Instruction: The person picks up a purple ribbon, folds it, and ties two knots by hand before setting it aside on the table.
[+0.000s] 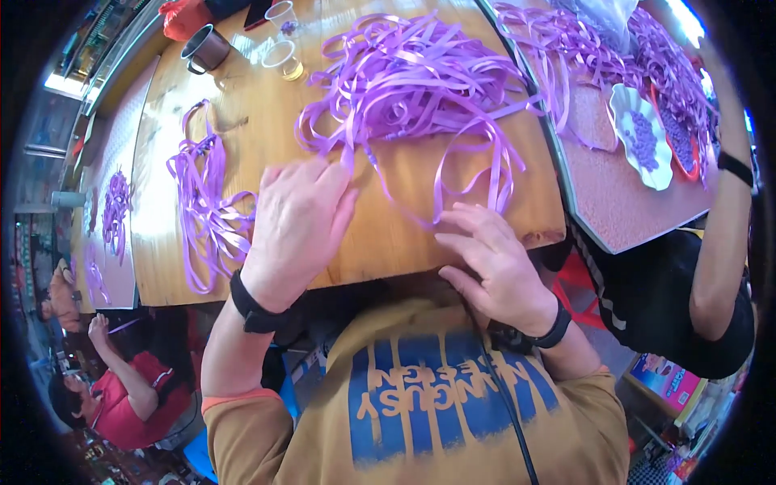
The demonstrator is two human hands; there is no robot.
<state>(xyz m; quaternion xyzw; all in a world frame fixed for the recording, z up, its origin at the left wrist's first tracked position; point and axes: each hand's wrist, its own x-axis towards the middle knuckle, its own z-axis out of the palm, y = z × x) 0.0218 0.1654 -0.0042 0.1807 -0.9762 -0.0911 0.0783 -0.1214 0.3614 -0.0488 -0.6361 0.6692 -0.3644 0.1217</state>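
- Apparently, the left hand (301, 218) has its fingers curled inward at the near side of the purple ribbon pile (412, 97); its fingertips are hidden, so whether it pinches a strand cannot be told.
- The right hand (499, 263) is loosely open, thumb apart from the curved fingers, no ribbon visible in that gap; a drooping ribbon loop (440, 186) ends just beside its fingertips.
- Judging by amounts, much is left: the tangled pile covers the far middle of the wooden table (275, 105), while a smaller ribbon bunch (212, 174) lies apart on the left, perhaps the portion already handled.
- As for pose, the left hand is back-up, reaching forward over the wood; the right is angled inward across the near edge, its wrist drawn back.
- Farther out, a white scalloped dish (665, 166) of purple beads (643, 139) sits on the right-hand table.
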